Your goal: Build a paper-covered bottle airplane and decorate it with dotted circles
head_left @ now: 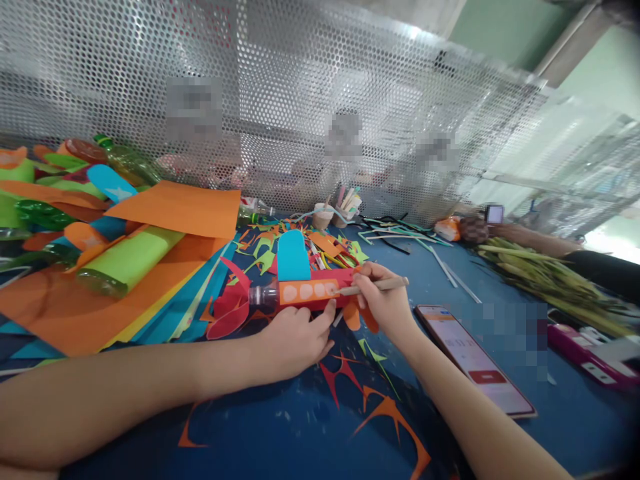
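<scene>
A plastic bottle (265, 297) lies on its side, wrapped in red paper and made up as a toy plane. Red paper propeller blades (229, 310) sit at its neck, and a rounded blue paper wing (294, 257) stands up behind it. Along its side runs an orange paper strip (300, 301) with several whitish circles. My left hand (295, 337) is curled against the near side of the bottle, steadying it. Between the fingers of my right hand (383, 297) is a slim light-brown pen or brush (393, 284), its tip touching the rightmost circle.
Coloured paper sheets (195, 207) and paper-covered bottles (133, 260) pile up at left. Paper scraps (395, 420) litter the blue table (280, 433). Behind stand cups of pens (346, 210) before a perforated metal screen (300, 87). A phone (475, 360) lies right; another person's arm (530, 239) reaches in.
</scene>
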A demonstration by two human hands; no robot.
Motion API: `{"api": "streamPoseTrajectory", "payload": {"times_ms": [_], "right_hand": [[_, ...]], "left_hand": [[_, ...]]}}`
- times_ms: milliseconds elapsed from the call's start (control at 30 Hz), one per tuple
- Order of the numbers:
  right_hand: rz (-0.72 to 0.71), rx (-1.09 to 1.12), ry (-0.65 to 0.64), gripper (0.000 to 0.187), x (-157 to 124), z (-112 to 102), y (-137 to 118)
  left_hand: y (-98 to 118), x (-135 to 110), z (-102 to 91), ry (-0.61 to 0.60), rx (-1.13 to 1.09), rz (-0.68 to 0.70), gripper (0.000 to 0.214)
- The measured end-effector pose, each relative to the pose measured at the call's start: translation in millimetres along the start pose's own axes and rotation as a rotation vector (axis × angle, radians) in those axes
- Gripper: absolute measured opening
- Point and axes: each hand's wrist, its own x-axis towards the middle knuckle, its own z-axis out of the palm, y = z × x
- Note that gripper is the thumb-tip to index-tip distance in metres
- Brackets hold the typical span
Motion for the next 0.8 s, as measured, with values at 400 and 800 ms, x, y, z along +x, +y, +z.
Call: {"api": "streamPoseTrajectory", "payload": {"times_ms": [400, 800], "right_hand": [[-0.029, -0.039, 0.024, 0.026, 0.3, 0.3, -3.9], [-0.013, -0.027, 0.004, 0.024, -0.2, 0.1, -3.7]], "left_hand": [[0.5, -0.4, 3.6, 0.023, 0.006, 0.002, 0.04], [-0.3, 0.8, -1.4, -0.003, 0.011, 0.009, 0.042]]}}
